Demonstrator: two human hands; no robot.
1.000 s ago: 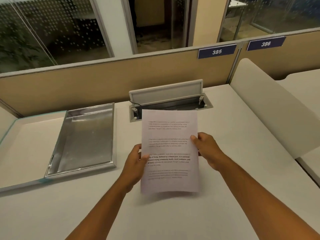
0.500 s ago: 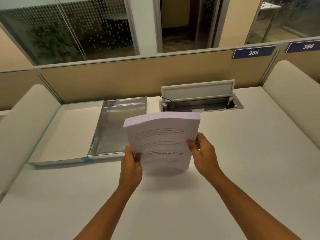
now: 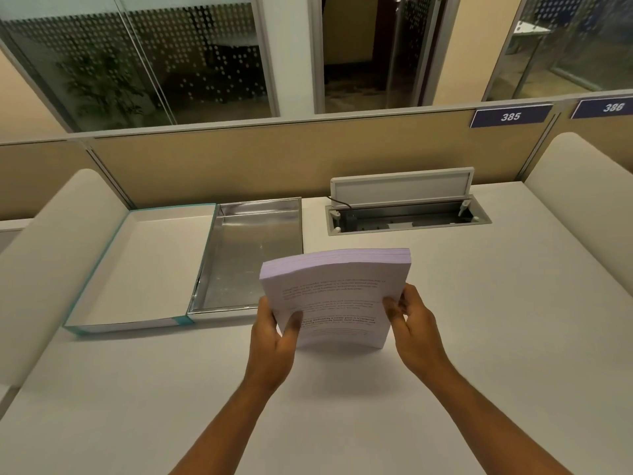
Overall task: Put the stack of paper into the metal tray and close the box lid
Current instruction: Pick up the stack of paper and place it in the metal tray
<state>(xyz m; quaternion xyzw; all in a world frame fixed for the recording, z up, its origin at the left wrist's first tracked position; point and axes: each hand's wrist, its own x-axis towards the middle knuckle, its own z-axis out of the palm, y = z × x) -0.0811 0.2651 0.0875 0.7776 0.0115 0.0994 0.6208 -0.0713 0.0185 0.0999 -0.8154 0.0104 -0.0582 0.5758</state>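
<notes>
Open cable hatch (image 3: 407, 217), signs 385 (image 3: 511, 116), 386 (image 3: 613, 107)

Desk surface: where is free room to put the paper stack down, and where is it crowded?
Bare desk lies right of the paper stack, below the cable hatch, and in front of the hands. The metal tray is empty. It is crowded only at the left, where the tray adjoins the open lid.

A: Item count?
B: 1 stack of paper (image 3: 337, 296), 1 metal tray (image 3: 251, 253), 1 box lid (image 3: 144, 265), 2 hands: left hand (image 3: 274, 341), right hand (image 3: 416, 329).
A: Fixtures?
B: 1 cable hatch (image 3: 406, 214), 2 number plates (image 3: 510, 116).
</notes>
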